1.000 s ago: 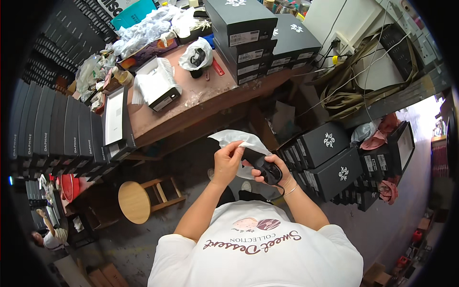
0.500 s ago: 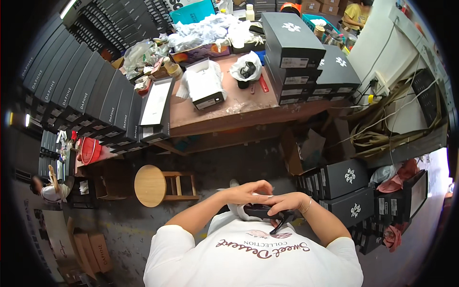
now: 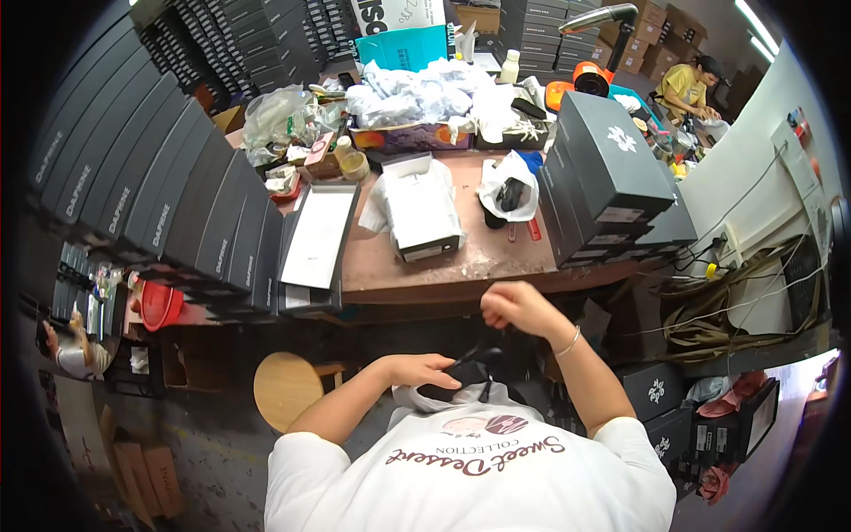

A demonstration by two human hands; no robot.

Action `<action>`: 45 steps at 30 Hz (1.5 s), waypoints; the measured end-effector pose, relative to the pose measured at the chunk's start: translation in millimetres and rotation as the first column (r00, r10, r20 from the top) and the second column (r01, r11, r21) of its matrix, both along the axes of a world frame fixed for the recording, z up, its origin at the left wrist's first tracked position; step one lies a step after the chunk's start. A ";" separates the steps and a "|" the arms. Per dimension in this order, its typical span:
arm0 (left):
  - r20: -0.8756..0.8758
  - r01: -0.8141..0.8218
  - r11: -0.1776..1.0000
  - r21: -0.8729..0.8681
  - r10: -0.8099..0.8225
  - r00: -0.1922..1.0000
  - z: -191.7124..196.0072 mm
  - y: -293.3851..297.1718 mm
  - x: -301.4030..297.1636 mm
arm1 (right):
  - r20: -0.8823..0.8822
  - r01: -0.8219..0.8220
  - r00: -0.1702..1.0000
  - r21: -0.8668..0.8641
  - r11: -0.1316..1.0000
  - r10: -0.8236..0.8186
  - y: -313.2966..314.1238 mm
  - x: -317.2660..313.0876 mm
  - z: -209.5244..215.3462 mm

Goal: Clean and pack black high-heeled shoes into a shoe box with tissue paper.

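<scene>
I see my left hand (image 3: 424,369) gripping a black shoe (image 3: 461,377) — dark, glossy, under the fingers, against my chest. My right hand (image 3: 512,308) — fisted — hovers above it.

workbench: brown wooden table (image 3: 496,266), worn top, cluttered; front edge faces the wearer
table left edge: open black box with white lining (image 3: 317,238)
table middle: white-wrapped box (image 3: 421,208)
table right edge: stack of black boxes (image 3: 612,177) with white emblems
table back edge: heap of clear plastic bags (image 3: 408,89), teal box (image 3: 403,44), orange device (image 3: 581,75)
left wall: long rows of black boxes (image 3: 133,186) stacked on end
back wall: more black box stacks (image 3: 266,35)
floor: grey concrete (image 3: 213,443), dim
stool: round wooden stool (image 3: 284,386) in front of table
right wall: white (image 3: 753,186), cables (image 3: 736,301) hanging below
lower right: black boxes (image 3: 656,390) on floor
light: ceiling tube (image 3: 753,27), top right
</scene>
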State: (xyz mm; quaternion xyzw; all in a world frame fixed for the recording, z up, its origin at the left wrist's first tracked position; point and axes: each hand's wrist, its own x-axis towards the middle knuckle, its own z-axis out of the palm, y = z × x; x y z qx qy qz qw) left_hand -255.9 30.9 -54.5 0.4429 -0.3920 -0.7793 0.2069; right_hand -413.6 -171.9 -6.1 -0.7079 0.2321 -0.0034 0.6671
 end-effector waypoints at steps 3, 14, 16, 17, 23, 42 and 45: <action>-0.089 -0.393 0.917 0.071 0.399 0.913 -8.3 11.6 36.9 | -0.001 0.083 0.996 0.189 0.979 -0.084 -38.9 37.6 -26.4; -0.456 -0.928 0.219 0.300 0.888 0.062 12.6 -51.5 105.6 | -0.125 0.256 0.958 -0.020 0.966 -0.257 -178.4 197.7 -183.5; -0.416 -0.970 0.174 0.171 0.905 0.089 19.2 -75.6 105.6 | 0.013 0.198 0.973 -0.554 0.808 -0.230 -216.1 195.7 -217.7; -0.404 -0.971 0.146 0.189 0.913 0.059 17.2 -82.9 106.5 | -0.020 0.175 0.969 -0.647 0.742 -0.246 -224.0 193.6 -223.3; -0.347 -0.966 0.127 0.227 0.937 0.041 9.2 -128.5 127.4 | -0.278 -0.033 0.919 -0.759 0.650 -0.278 -237.1 167.4 -187.8; -0.317 -0.912 0.335 0.236 0.914 0.253 -7.4 -144.3 221.7 | 0.059 0.289 0.957 -0.239 0.927 -0.283 -149.6 239.4 -212.4; -0.252 -0.915 0.297 0.274 0.940 0.230 -20.9 -130.9 213.6 | -0.093 0.157 0.979 -0.221 0.962 -0.181 -120.7 220.3 -208.2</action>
